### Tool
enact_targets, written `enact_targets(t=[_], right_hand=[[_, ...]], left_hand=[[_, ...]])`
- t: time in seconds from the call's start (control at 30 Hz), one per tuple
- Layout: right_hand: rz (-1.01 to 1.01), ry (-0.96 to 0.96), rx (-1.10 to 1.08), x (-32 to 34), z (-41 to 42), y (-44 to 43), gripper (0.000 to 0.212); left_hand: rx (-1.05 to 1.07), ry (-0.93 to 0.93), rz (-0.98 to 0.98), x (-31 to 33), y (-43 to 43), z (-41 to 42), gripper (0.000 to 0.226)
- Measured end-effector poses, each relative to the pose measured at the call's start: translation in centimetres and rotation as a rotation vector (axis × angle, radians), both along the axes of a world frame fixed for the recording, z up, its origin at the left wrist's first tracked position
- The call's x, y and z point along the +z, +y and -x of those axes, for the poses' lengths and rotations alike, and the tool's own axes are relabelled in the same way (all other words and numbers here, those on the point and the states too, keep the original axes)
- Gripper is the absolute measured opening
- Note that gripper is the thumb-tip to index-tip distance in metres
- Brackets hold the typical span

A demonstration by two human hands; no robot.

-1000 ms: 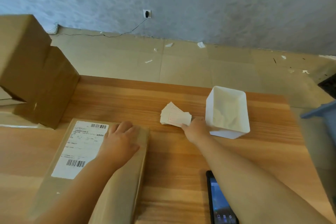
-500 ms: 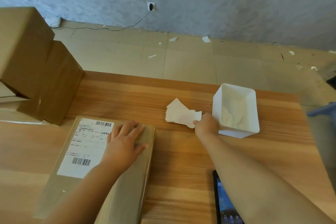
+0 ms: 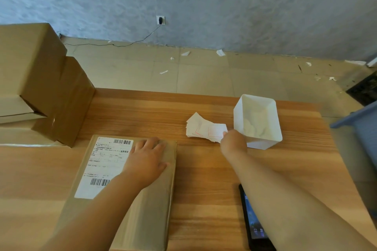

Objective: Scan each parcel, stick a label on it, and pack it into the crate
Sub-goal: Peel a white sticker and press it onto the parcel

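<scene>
The wooden bench [image 3: 204,179] carries stacked cardboard boxes [image 3: 40,79] at its left edge. A flat parcel [image 3: 146,210] with a printed shipping label [image 3: 102,165] lies toward the near edge; the left hand [image 3: 145,161] rests on it, palm down, fingers spread flat. By the far right corner stands a white bin [image 3: 263,138]; beside it, the right hand [image 3: 233,142] pinches the top sheet of a pile of small labels [image 3: 202,128]. A dark phone [image 3: 255,226] lies at the near edge

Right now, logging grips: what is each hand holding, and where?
Right hand pinches a label at its near-right edge. Left hand presses flat on the parcel, gripping nothing.
</scene>
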State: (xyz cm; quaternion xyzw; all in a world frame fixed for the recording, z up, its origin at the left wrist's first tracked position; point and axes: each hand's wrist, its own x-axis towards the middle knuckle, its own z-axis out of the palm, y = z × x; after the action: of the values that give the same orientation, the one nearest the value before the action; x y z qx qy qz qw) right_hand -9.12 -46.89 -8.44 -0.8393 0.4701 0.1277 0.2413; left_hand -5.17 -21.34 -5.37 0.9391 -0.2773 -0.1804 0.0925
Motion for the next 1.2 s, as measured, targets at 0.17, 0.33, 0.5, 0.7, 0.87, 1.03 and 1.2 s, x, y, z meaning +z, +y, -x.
enact_targets(t=[0.17,0.33,0.5,0.7,0.87,1.03,1.2], right_hand=[[-0.022,-0.118,-0.082,1.4,0.7,0.8,0.029],[-0.14,-0.188,-0.069,1.6,1.0,1.1,0.018],[-0.141,-0.218,-0.218,1.7,1.7,1.7,0.019],[-0.17,-0.285,-0.189,2.4,3.9,1.8,0.025],[-0.163,-0.454,-0.039,4.6,5.3,2.4,0.021],[0.053,-0.342,0.335,6.8,7.0,1.5,0.02],[0.008,-0.355,0.457,8.2,8.4,-0.5,0.017]], left_hand=[[-0.007,0.087,0.019,1.0,0.8,0.1,0.052],[-0.033,0.053,0.016,1.4,1.8,0.5,0.052],[-0.034,0.052,0.005,1.5,2.4,0.9,0.048],[-0.021,0.048,0.031,1.5,2.7,1.2,0.044],[0.053,0.107,0.186,1.5,1.8,1.1,0.036],[0.092,0.147,0.361,2.3,-0.8,0.4,0.03],[0.074,0.143,0.458,3.0,-4.0,-0.1,0.053]])
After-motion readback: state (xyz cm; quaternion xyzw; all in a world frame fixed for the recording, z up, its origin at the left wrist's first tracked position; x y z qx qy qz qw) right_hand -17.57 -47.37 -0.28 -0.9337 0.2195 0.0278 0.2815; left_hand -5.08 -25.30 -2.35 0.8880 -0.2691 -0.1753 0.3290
